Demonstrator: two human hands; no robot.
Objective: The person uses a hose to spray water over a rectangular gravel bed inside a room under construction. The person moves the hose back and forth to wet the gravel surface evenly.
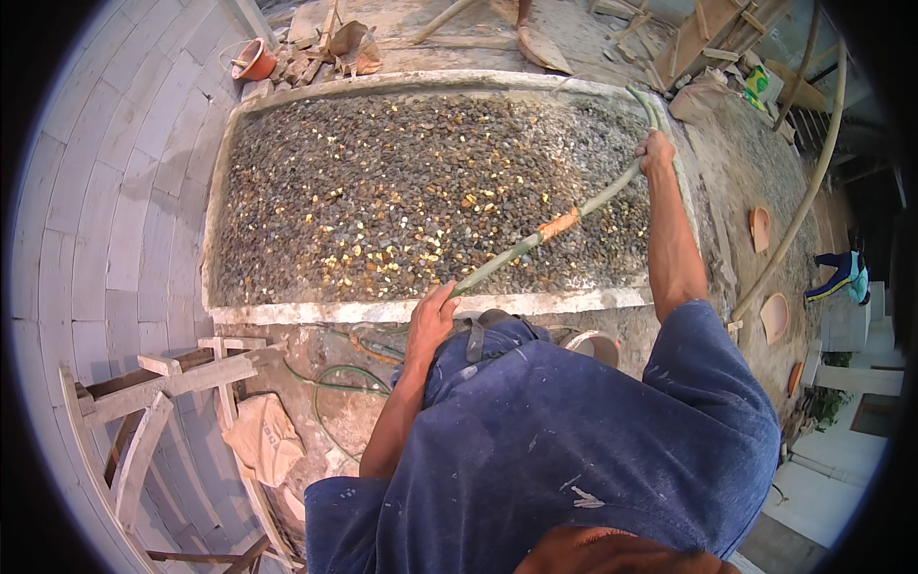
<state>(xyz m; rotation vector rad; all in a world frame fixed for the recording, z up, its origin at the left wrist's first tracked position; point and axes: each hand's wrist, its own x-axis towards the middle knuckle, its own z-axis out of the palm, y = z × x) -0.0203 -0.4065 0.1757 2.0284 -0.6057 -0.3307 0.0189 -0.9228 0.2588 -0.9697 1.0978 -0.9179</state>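
A pale green hose [512, 254] with an orange wrapped patch runs slantwise over a low rectangular bed of pebbles [382, 182]. My left hand [432, 320] is closed round its lower part, at the bed's near edge. Farther up, my right hand [656, 153] grips it near the bed's right rim [685, 206], and the hose bends on past the hand toward the far right corner. Most pebbles look dark and wet, with yellow and white ones among them; those at the far right look paler and dusty. Whether water leaves the hose cannot be made out.
A grey block wall [124, 182] stands on the left, with a wooden trestle [163, 392] before it. Near me are a bucket [593, 346], a coiled thin hose [349, 378] and a sack [263, 440]. An orange bucket [254, 60] stands far left; a person's foot [543, 50] shows beyond the bed.
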